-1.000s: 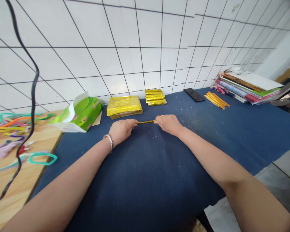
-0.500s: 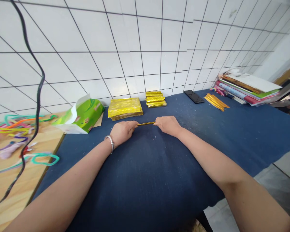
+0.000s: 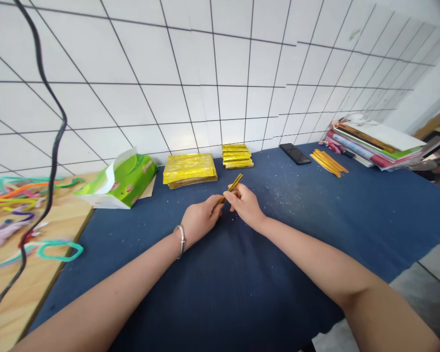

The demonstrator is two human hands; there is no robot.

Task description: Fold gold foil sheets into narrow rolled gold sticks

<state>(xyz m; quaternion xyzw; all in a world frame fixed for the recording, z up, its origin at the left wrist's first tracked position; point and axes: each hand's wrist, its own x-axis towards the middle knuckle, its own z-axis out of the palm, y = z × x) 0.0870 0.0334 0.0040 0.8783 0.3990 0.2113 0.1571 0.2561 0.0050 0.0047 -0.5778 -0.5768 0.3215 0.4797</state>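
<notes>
A thin gold strip [image 3: 236, 182] slants up and to the right between my hands, above the blue cloth. My left hand [image 3: 202, 216], with a silver bangle at the wrist, is closed around its lower end. The fingers of my right hand [image 3: 245, 204] pinch it farther up, and its tip sticks out beyond them. Behind my left hand lies a thick stack of gold sheets [image 3: 189, 169]. A smaller pile of folded gold strips [image 3: 237, 156] sits to the right of that stack, near the wall.
A green packet [image 3: 126, 181] stands left of the stack. Coloured pipe cleaners [image 3: 60, 250] lie on the wooden board [image 3: 40, 283], with a black cable hanging in front. Farther right are a phone [image 3: 295, 153], orange-gold strips [image 3: 329, 163] and piled books [image 3: 377, 144].
My hands have come closer together and nearer to me. The strip has turned from nearly level to slanted, and my right hand now grips it below its upper tip.
</notes>
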